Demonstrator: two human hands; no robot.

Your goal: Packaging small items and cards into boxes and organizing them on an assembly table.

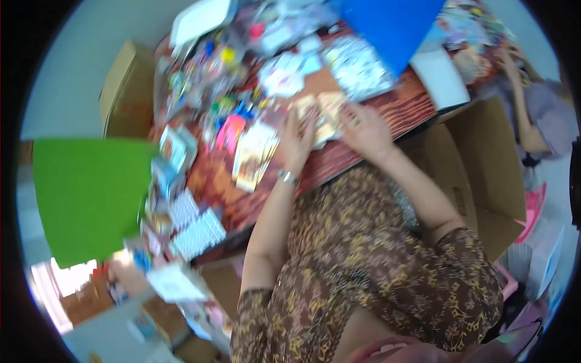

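Reddish-brown wood grain shows wherever the crowded tabletop [393, 109] is bare; a green sheet [85, 199] and a blue sheet [393, 24] rise at its far edges, and an open cardboard box [478, 163] stands to the person's right. The step in hand looks like sorting or squaring up a small stack of pale cards [324, 112], which lies near the tabletop's front edge, between the hands; next would call for a proper pinch on one card's edge. The left hand [296, 142] lies flat, fingers spread, on the stack's left part; the right hand [366, 130] presses its right part, fingers loosely open; neither clearly grips anything. The cards look thin, cream-coloured, blurred.
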